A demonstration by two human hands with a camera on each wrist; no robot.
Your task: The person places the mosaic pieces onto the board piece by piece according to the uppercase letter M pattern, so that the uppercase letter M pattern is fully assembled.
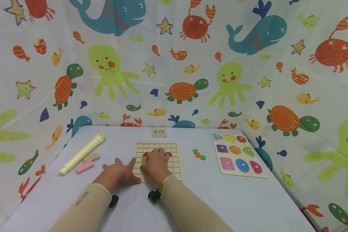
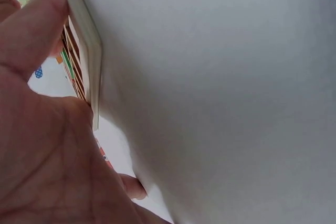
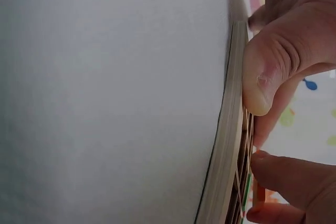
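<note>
Two loose pieces (image 1: 199,154) (right of grid board (image 1: 175,161))

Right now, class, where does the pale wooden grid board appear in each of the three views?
Head: pale wooden grid board at table centre, under both hands.
Left wrist: its edge at upper left, beside the palm.
Right wrist: its edge right of centre, beneath the thumb.
Shared landmark: the pale grey table.

Small dark lettering on the left sleeve (image 1: 82,198) — too blurred to read
</note>
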